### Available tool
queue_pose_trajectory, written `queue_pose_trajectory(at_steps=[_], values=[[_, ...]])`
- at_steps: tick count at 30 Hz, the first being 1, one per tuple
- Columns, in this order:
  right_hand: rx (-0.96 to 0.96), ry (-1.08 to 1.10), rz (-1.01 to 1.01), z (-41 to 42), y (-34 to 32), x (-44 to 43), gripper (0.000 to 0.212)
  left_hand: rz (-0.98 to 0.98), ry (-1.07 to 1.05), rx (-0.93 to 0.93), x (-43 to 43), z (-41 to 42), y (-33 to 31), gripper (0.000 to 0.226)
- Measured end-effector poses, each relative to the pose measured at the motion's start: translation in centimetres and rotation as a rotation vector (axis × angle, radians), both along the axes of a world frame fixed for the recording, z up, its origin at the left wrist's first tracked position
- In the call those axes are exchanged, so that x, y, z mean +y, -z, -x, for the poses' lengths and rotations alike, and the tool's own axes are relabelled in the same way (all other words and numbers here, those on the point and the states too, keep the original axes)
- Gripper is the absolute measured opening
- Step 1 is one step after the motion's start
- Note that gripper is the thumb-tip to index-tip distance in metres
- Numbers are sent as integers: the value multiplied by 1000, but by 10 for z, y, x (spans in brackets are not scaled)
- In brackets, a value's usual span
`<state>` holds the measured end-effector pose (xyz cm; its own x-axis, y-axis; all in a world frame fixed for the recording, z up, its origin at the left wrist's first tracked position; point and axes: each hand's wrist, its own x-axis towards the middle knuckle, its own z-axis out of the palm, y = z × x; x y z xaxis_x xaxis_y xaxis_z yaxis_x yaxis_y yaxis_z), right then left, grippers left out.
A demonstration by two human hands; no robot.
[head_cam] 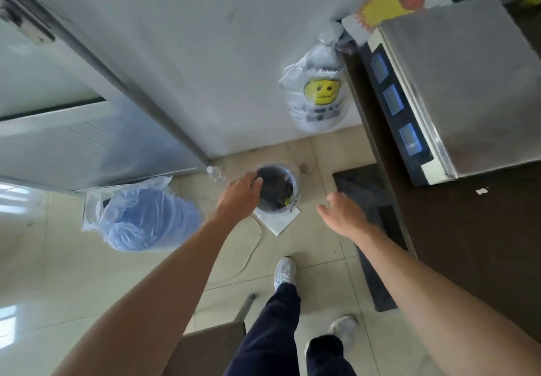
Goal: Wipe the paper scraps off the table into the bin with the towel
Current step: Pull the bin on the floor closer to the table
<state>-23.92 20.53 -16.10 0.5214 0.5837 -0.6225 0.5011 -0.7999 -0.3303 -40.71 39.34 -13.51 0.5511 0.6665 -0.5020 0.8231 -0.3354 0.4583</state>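
A small round bin with a dark liner stands on the tiled floor by the white wall. My left hand reaches down to its left rim, fingers curled over the edge. My right hand hovers to the right of the bin, fingers loosely apart and holding nothing. The dark brown table runs along the right side, and one white paper scrap lies on it. No towel is in view.
A metal scale sits on the table's far end. A smiley-face plastic bag hangs at the table corner. A blue water jug in a plastic bag lies left of the bin. A dark mat lines the table.
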Motion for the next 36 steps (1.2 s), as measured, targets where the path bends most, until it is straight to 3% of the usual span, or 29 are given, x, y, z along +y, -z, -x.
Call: queue_pose_trajectory(at_steps=[3, 6, 14, 20, 22, 24, 27, 29, 31, 36], values=[[38, -124, 95, 6, 44, 8, 44, 95, 59, 45, 11, -1, 41, 66], [91, -190, 124, 3, 95, 25, 43, 153, 42, 77, 23, -2, 96, 57], [277, 93, 211, -2, 243, 41, 40, 184, 9, 135, 21, 29, 250, 56], [356, 139, 267, 3, 330, 48, 30, 268, -29, 201, 22, 39, 355, 63], [370, 178, 280, 4, 352, 56, 10, 278, -40, 159, 24, 33, 376, 64], [362, 220, 272, 3, 371, 67, 23, 265, -38, 113, 29, 28, 397, 64], [388, 354, 265, -1, 392, 82, 11, 248, -55, 122, 41, 25, 420, 60], [405, 411, 265, -5, 404, 92, 45, 239, -99, 114, 51, 26, 432, 60], [403, 421, 250, -12, 416, 101, 60, 236, -112, 117, 58, 24, 441, 57], [524, 687, 148, -21, 426, 118, 29, 314, -322, 115, 71, 9, 446, 40]])
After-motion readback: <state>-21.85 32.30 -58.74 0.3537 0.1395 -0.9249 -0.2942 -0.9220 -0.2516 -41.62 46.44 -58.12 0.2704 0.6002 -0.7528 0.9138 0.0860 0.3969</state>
